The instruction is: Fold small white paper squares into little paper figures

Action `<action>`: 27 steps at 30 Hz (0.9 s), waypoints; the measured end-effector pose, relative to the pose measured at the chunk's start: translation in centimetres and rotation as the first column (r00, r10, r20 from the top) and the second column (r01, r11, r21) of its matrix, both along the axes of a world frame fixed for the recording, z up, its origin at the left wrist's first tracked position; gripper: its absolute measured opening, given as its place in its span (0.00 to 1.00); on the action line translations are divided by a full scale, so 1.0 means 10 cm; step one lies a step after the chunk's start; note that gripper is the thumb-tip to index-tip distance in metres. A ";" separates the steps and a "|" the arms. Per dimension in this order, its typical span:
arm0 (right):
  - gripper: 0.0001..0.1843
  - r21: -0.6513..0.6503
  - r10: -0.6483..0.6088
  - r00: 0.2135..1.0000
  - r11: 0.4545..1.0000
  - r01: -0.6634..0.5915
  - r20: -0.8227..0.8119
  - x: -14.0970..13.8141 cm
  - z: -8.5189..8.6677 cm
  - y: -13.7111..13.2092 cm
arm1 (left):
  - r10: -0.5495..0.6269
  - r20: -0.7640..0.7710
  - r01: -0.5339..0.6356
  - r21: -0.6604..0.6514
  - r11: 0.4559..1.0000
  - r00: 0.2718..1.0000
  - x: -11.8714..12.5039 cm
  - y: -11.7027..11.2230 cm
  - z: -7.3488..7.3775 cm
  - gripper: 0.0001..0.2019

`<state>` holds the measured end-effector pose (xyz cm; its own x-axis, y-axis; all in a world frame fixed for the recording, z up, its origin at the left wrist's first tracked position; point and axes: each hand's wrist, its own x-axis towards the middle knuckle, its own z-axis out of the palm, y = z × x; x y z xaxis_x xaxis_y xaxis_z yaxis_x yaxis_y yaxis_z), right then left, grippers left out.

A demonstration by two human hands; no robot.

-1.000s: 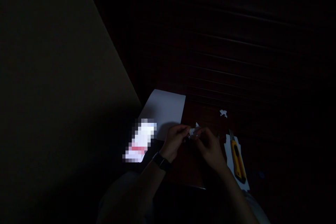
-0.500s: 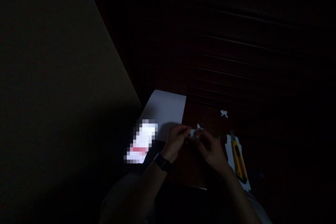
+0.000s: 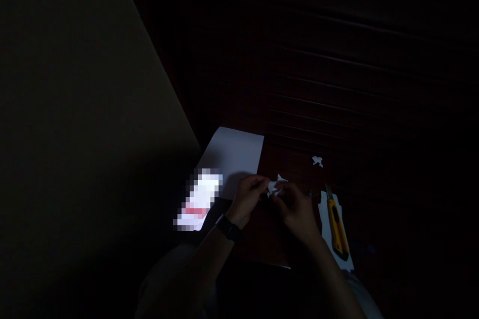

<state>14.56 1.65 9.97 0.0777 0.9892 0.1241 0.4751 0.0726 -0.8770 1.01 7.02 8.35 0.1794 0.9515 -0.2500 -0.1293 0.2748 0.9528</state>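
Note:
The scene is very dark. My left hand, with a dark watch on its wrist, and my right hand meet over a dark wooden table. Both pinch a small white paper piece between their fingertips, a little above the tabletop. A white sheet of paper lies just behind my left hand.
A yellow utility knife lies on a white paper offcut to the right of my right hand. A small white scrap sits further back. A bright blurred screen glows at the left. A pale wall fills the left side.
The paper piece has turned slightly between my fingertips and shows more of its pointed outline. Both hands stay in nearly the same place.

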 end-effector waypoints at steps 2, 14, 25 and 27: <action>0.11 -0.007 -0.010 1.000 1.000 0.010 -0.012 0.01 0.00 0.00 | -0.025 0.012 0.025 -0.021 0.999 1.000 0.00 0.00 -0.01 0.11; 0.12 -0.081 0.008 0.980 0.996 -0.024 -0.198 0.01 0.06 -0.01 | -0.085 0.212 0.108 -0.097 0.989 0.973 -0.01 -0.03 0.02 0.13; 0.07 0.010 -0.069 0.997 0.997 0.070 -0.045 0.00 0.02 0.00 | -0.051 0.132 0.052 -0.009 0.999 0.990 0.04 -0.04 0.05 0.12; 0.06 0.037 -0.074 0.997 0.997 0.074 0.005 0.01 0.02 0.00 | -0.057 0.127 0.057 -0.001 0.998 0.990 0.04 -0.04 0.04 0.12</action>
<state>14.68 1.67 10.17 0.1496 0.9756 0.1610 0.4859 0.0693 -0.8712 1.46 6.61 8.80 0.2636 0.9377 -0.2263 -0.2326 0.2894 0.9285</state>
